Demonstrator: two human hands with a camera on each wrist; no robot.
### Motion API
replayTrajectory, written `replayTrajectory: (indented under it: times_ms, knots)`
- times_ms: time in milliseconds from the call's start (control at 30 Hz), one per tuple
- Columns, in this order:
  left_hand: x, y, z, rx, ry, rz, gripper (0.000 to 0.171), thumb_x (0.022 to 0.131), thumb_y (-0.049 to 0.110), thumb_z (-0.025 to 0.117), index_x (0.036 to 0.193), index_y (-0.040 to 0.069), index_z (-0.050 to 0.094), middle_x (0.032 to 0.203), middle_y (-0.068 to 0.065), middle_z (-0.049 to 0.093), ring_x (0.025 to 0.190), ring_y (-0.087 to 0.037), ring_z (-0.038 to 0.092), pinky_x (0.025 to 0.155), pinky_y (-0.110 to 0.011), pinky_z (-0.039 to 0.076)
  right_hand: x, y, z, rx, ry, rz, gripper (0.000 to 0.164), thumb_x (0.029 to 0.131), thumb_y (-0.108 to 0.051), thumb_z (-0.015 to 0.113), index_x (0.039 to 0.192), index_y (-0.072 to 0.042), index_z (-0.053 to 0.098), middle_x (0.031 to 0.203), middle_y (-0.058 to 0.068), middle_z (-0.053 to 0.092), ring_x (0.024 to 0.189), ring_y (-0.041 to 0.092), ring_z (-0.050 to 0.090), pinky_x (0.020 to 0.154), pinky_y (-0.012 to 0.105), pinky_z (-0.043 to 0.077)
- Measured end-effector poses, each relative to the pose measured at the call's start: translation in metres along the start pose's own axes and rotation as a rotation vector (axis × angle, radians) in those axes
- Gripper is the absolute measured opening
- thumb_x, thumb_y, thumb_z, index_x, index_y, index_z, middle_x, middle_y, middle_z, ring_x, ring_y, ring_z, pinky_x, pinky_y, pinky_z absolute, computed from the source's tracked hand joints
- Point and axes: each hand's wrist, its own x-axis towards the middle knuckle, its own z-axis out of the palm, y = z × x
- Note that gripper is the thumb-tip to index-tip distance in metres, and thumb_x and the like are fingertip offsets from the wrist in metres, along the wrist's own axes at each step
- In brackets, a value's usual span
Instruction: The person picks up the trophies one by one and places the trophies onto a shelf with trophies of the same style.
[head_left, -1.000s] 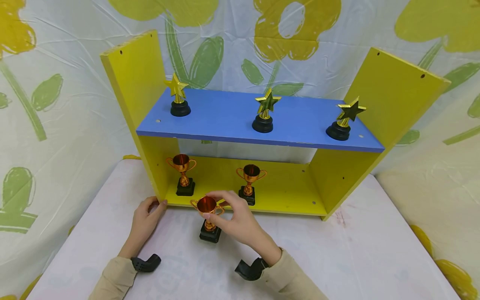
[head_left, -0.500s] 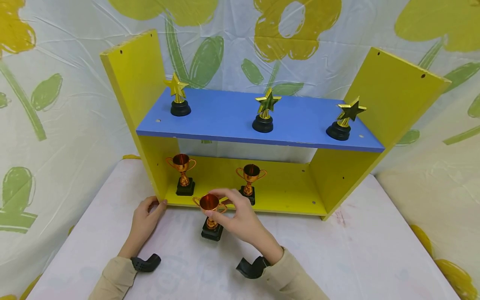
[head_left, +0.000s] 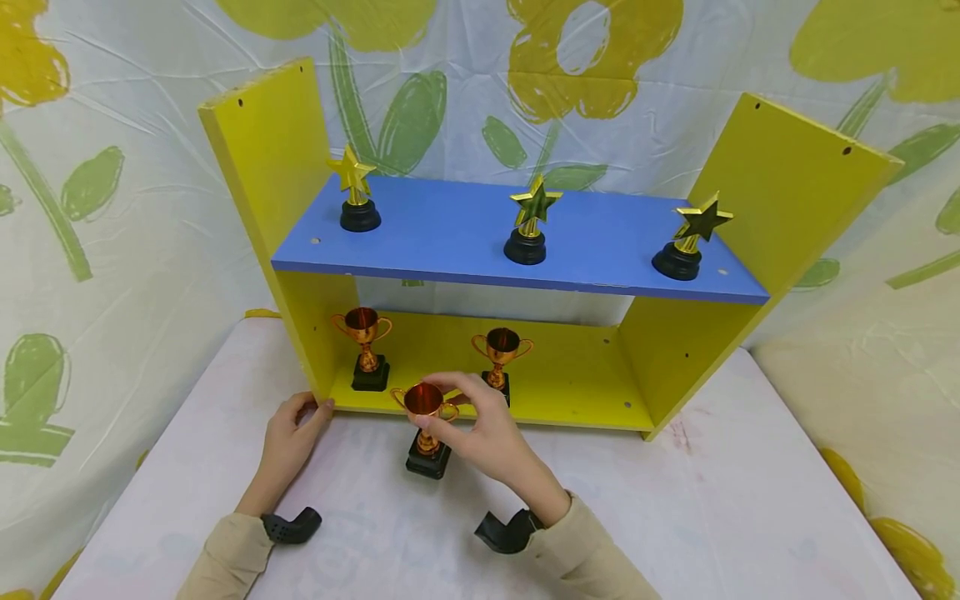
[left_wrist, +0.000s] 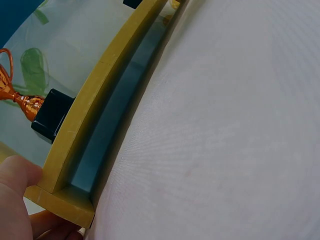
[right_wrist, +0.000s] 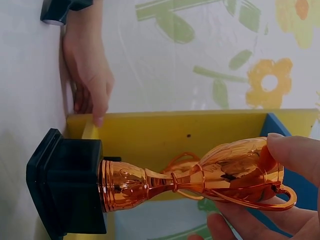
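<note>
My right hand (head_left: 483, 429) pinches a copper-coloured trophy cup (head_left: 423, 398) by its bowl, thumb on the near side and fingers behind. Its black square base (right_wrist: 75, 185) hangs below, in front of the shelf unit's lower board. At the lower left corner of the yellow and blue shelf unit (head_left: 562, 421), my left hand (head_left: 291, 437) grips the side panel, thumb on the front and fingers around the outside. Two matching trophy cups stand on the lower board, one at the left (head_left: 367, 333) and one near the middle (head_left: 501, 343), its base partly behind my right hand.
Three gold star trophies stand on the blue upper shelf (head_left: 442, 225): left (head_left: 352, 179), middle (head_left: 534, 208) and right (head_left: 697, 225). A white cloth (head_left: 712, 517) covers the table. Behind the unit hangs a flower-printed curtain (head_left: 465, 50).
My right hand has moved the trophy cup slightly right and toward the shelf unit. My left hand has stayed at the corner.
</note>
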Motion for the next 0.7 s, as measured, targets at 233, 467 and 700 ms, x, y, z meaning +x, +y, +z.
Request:
replayTrajectory:
  times_ms: [233,467,700]
  knots:
    - [0.0005,-0.0007,-0.0001,-0.001,-0.003,-0.002,0.045,0.099,0.034,0.059,0.125,-0.004,0.058,0.122,-0.023,0.058,0.118,-0.037,0.049,0.103,-0.054,0.037,-0.0004,0.0000,-0.0002,0.007,-0.003,0.005,0.043,0.088,-0.026,0.077,0.128,-0.025,0.062,0.117,-0.014,0.062,0.109,0.010,0.055,0.090,0.038,0.050]
    - [0.0009,-0.0019,-0.0002,0.002,-0.013,-0.012,0.048,0.100,0.036,0.059,0.127,-0.003,0.057,0.124,-0.023,0.057,0.120,-0.037,0.048,0.105,-0.054,0.036,-0.0011,0.0028,0.0034,0.015,-0.031,0.001,0.043,0.089,-0.026,0.076,0.129,-0.021,0.062,0.117,-0.014,0.061,0.108,0.010,0.056,0.090,0.036,0.050]
    - [0.0015,-0.0025,-0.0004,0.005,-0.006,-0.004,0.047,0.099,0.036,0.059,0.126,-0.003,0.057,0.123,-0.023,0.057,0.119,-0.037,0.049,0.104,-0.054,0.036,-0.0012,0.0024,0.0062,0.039,-0.060,-0.006,0.043,0.089,-0.026,0.076,0.128,-0.018,0.063,0.116,-0.012,0.063,0.106,0.011,0.057,0.089,0.039,0.051]
